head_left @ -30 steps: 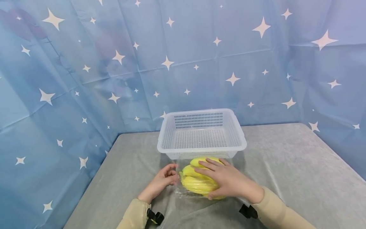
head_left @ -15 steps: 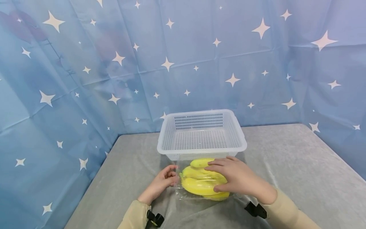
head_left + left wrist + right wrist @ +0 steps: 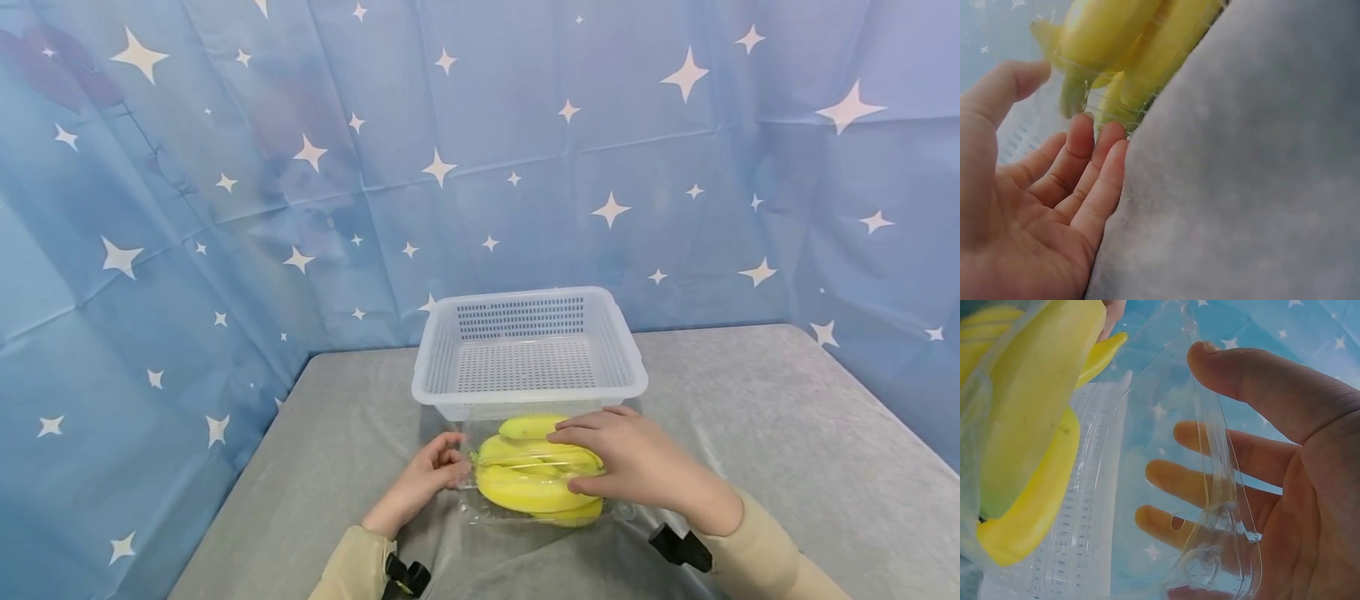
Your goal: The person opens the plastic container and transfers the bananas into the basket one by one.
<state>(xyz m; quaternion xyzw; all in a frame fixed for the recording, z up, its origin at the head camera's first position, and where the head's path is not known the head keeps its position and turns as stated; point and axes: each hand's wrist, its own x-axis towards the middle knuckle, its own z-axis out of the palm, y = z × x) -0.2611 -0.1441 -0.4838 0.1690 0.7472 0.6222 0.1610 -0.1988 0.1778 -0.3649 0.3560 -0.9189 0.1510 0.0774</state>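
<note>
A clear plastic clamshell box (image 3: 468, 506) holding several yellow bananas (image 3: 525, 487) lies on the grey tabletop, in front of the basket. At its left end, my left hand (image 3: 427, 477) has loosely bent fingers. In the left wrist view, the thumb and fingertips (image 3: 1082, 134) are right at the box end, near the banana stems. My right hand (image 3: 637, 467) reaches over the box's right end with thumb and fingers spread apart. In the right wrist view, its fingers (image 3: 1179, 481) show through the clear plastic, and the thumb is at the plastic edge.
A white perforated plastic basket (image 3: 528, 396) stands just behind the box, with nothing in it. The grey-covered table (image 3: 750, 433) extends to both sides. A blue curtain (image 3: 510, 200) printed with white stars hangs behind and at the sides.
My right hand has moved right, from over the middle of the bananas to the box's right end, uncovering more of them. My left hand has stayed at the left end.
</note>
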